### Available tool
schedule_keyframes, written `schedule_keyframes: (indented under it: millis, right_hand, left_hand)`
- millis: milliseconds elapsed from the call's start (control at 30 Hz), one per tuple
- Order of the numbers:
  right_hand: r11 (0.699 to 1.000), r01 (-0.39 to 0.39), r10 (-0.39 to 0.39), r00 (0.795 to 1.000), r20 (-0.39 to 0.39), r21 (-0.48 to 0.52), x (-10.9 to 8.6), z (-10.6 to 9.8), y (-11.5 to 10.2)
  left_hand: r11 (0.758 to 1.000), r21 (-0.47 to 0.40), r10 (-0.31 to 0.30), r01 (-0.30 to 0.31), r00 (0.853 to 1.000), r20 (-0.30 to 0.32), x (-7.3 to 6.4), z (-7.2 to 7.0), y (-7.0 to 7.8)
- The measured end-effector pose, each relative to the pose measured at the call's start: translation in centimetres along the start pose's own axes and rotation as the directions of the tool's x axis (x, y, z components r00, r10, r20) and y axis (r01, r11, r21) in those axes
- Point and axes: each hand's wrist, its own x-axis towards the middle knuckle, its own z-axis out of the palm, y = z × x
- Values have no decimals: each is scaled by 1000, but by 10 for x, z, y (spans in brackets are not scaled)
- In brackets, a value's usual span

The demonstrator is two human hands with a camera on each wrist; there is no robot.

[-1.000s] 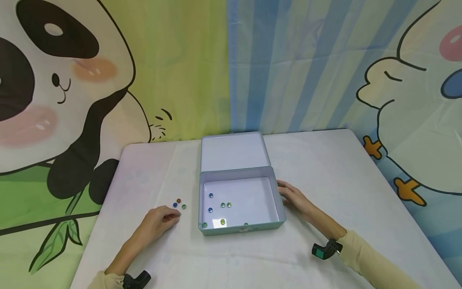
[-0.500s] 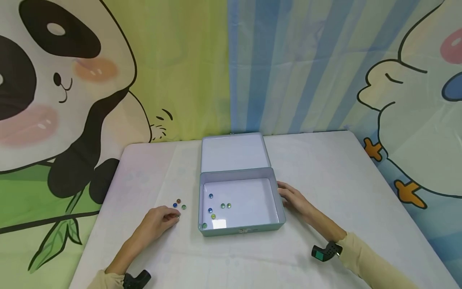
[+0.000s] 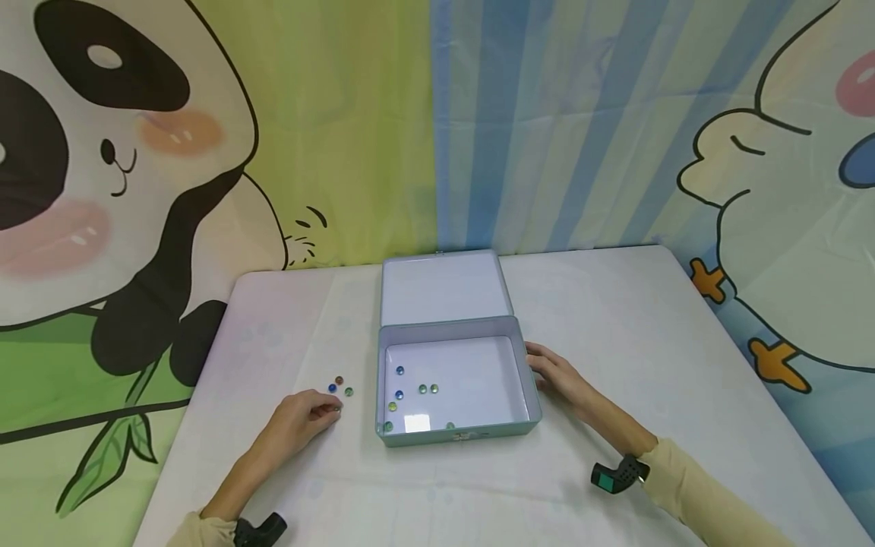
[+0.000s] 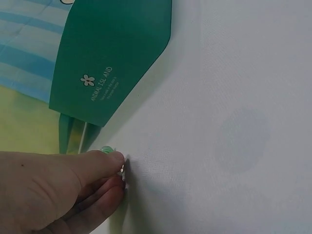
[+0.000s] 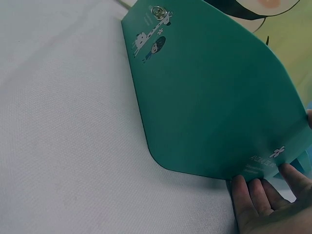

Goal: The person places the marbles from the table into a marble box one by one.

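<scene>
A green metal box (image 3: 459, 435), lid (image 3: 440, 289) swung back, holds several glass marbles, among them a yellow-green marble (image 3: 393, 406) and a blue marble (image 3: 399, 371). Left of it, my left hand (image 3: 301, 418) pinches a small shiny marble (image 4: 122, 170) between thumb and fingers, mostly hidden by them. Just beyond those fingertips lie a brown marble (image 3: 339, 381), a dark blue marble (image 3: 332, 388) and a green marble (image 3: 349, 392). My right hand (image 3: 557, 376) rests its extended fingers against the box's right side; in the right wrist view its fingertips (image 5: 239, 181) touch the printed green wall.
A white cloth covers the table (image 3: 615, 304). Behind it hangs a curtain (image 3: 369, 137) printed with a panda and stripes. Both wrists wear black camera mounts (image 3: 618, 475).
Inside the box the yellow-green marble has rolled left, and a green marble near the front wall shows further left. Both hands stay where they were.
</scene>
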Motion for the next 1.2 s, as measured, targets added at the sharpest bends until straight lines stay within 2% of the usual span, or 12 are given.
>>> schedule_keyframes:
  millis: [133, 233, 333, 467, 533, 633, 733, 800, 867, 1000, 1200]
  right_hand:
    - [1000, -13, 13, 1000, -9, -4, 0, 0, 0]
    - [1000, -17, 17, 1000, -8, -5, 0, 1, 0]
    - [1000, -12, 12, 1000, -5, -1, 0, 1, 2]
    - [1000, 1, -1, 1000, -2, -5, 1, -1, 1]
    - [1000, 6, -6, 1000, 1, -4, 1, -1, 1]
    - [1000, 7, -7, 1000, 3, -2, 0, 0, 0]
    - [1000, 7, -7, 1000, 3, -2, 0, 0, -1]
    - [1000, 8, -8, 1000, 4, 3, -1, 0, -1]
    - [1000, 8, -8, 1000, 4, 7, -1, -1, -1]
    - [1000, 6, -6, 1000, -4, 6, -1, -2, 0]
    - [1000, 7, -7, 1000, 4, 0, 0, -1, 0]
  left_hand:
    - [1000, -2, 19, -19, 1000, 8, 0, -1, 0]
    - [999, -36, 40, -39, 999, 16, 1, -5, 2]
    - [988, -106, 110, -111, 994, -16, 5, -14, 6]
    - [970, -144, 187, -195, 980, -65, 18, -32, 18]
    - [971, -148, 185, -190, 982, -45, 26, -41, 27]
    - [970, -159, 191, -184, 981, 26, 38, -54, 42]
    - [965, -179, 210, -189, 972, 104, 52, -62, 58]
    - [958, -190, 245, -214, 957, 154, 63, -65, 70]
    - [946, -203, 293, -253, 935, 199, 73, -67, 83]
    - [917, -206, 391, -342, 877, 281, 98, -61, 109]
    - [882, -220, 470, -416, 796, 382, 136, -41, 144]
